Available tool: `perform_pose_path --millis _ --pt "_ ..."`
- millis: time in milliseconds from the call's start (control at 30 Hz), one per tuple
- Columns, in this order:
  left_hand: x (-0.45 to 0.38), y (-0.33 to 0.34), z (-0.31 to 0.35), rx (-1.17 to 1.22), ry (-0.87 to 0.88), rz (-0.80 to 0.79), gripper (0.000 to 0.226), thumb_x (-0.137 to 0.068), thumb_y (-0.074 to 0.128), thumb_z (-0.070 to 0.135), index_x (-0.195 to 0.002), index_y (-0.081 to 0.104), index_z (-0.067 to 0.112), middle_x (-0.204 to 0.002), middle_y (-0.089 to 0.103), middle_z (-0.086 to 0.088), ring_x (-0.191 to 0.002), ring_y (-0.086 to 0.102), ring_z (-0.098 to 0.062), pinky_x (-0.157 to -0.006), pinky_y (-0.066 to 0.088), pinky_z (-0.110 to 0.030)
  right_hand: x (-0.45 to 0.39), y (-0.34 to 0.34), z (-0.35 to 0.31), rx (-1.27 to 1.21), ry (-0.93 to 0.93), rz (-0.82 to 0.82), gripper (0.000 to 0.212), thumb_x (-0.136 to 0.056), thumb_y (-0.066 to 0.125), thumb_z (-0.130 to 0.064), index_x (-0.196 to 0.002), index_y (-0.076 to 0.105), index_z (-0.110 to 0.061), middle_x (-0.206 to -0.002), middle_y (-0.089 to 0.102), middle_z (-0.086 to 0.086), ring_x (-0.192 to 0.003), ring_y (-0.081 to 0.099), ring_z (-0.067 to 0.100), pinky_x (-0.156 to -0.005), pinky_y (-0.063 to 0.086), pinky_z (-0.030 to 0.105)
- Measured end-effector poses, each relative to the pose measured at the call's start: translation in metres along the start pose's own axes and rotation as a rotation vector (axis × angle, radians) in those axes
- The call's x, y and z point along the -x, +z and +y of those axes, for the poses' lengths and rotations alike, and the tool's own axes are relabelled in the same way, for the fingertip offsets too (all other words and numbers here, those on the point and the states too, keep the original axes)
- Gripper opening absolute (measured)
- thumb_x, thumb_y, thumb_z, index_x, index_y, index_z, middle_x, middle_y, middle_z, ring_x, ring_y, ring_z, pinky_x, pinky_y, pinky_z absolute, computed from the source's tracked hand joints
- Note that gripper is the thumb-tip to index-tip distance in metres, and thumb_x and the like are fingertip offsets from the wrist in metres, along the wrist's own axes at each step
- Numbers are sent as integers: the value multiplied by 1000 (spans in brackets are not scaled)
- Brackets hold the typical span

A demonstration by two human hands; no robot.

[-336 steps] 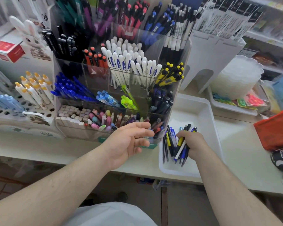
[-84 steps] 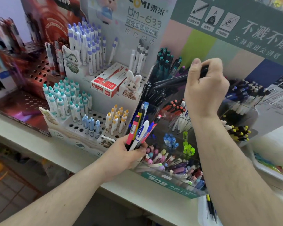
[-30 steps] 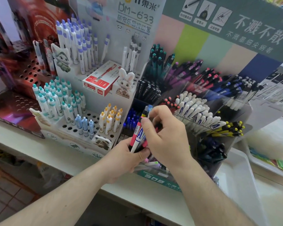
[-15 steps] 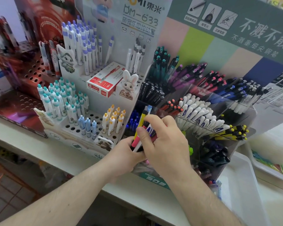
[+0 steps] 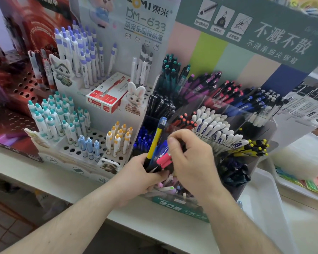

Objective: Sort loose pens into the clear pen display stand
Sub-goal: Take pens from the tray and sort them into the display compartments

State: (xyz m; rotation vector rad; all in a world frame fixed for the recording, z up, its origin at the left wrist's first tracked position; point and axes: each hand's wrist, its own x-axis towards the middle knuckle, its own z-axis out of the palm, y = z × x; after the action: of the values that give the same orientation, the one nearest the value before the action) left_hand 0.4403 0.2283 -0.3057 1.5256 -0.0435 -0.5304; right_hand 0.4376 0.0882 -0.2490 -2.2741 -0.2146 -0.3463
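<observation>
Your left hand (image 5: 136, 177) grips a small bunch of loose pens (image 5: 155, 149), tips up, directly in front of the clear pen display stand (image 5: 253, 114). Your right hand (image 5: 189, 162), fingers curled, pinches a pink pen (image 5: 163, 160) within that bunch, just right of the left hand.

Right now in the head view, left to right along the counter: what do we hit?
Red perforated stand → white peg stand with teal-capped pens → left hand holding a pen bundle → right hand → clear pen display stand → white tray.
</observation>
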Motion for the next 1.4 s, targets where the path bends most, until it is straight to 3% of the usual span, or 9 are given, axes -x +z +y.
perform_pose_path --millis 200,300,433,633,767,900,1033,1233,1400 --pt "-9 2 5 246 90 76 13 -86 69 18 -83 58 12 -58 53 0 -45 47 -7 -41 39 -18 -16 -35 11 -152 125 307 25 -101 53 -15 -77 60 -16 -56 46 -10 -47 39 5 -45 30 15" --pt "-14 5 7 457 158 82 16 -74 67 39 -75 70 23 -62 55 -4 -50 40 -15 -41 29 -19 -18 -43 18 -237 206 335 25 -102 52 -19 -78 58 -14 -52 41 -10 -47 34 11 -45 29 29" --pt "-24 13 11 501 238 48 22 -72 77 35 -68 65 18 -53 43 -5 -41 31 -12 -38 24 -17 -18 -43 21 -338 296 337 25 -102 53 -20 -78 58 -16 -51 39 -12 -52 33 19 -53 30 38" --pt "-37 21 23 497 286 -6 24 -77 71 32 -68 55 17 -53 36 -6 -41 26 -12 -39 21 -19 -25 -54 18 -563 476 350 20 -96 61 -7 -79 51 -12 -72 47 11 -50 37 16 -41 31 22" --pt "-43 26 31 458 286 -29 21 -79 65 32 -73 55 16 -59 46 -4 -42 32 -10 -37 25 -19 -39 -74 17 -517 381 471 22 -92 59 0 -78 48 -12 -75 50 18 -50 42 19 -42 36 24" --pt "-43 29 30 422 268 -19 18 -80 64 30 -76 55 14 -57 46 -3 -43 32 -11 -38 25 -20 -60 -94 27 -238 244 745 16 -83 62 -27 -78 48 -29 -79 55 4 -66 58 26 -62 52 43" --pt "-43 30 24 397 221 -3 20 -95 59 16 -75 54 15 -58 42 -2 -44 30 -12 -39 24 -20 -78 -103 28 31 86 890 19 -94 58 -23 -83 43 -27 -76 44 -16 -66 50 -12 -69 39 6" --pt "-38 29 21 359 220 0 20 -96 57 14 -77 52 13 -55 41 1 -43 31 -9 -38 27 -19 -101 -103 31 215 -97 909 15 -94 53 -23 -93 40 -16 -80 49 -6 -70 46 8 -67 29 5" --pt "-34 26 18 322 198 -5 18 -97 56 13 -80 51 10 -55 41 3 -41 33 -7 -38 29 -18 -124 -95 29 340 -52 649 7 -89 50 -16 -93 52 -11 -85 55 4 -79 50 19 -69 34 23"
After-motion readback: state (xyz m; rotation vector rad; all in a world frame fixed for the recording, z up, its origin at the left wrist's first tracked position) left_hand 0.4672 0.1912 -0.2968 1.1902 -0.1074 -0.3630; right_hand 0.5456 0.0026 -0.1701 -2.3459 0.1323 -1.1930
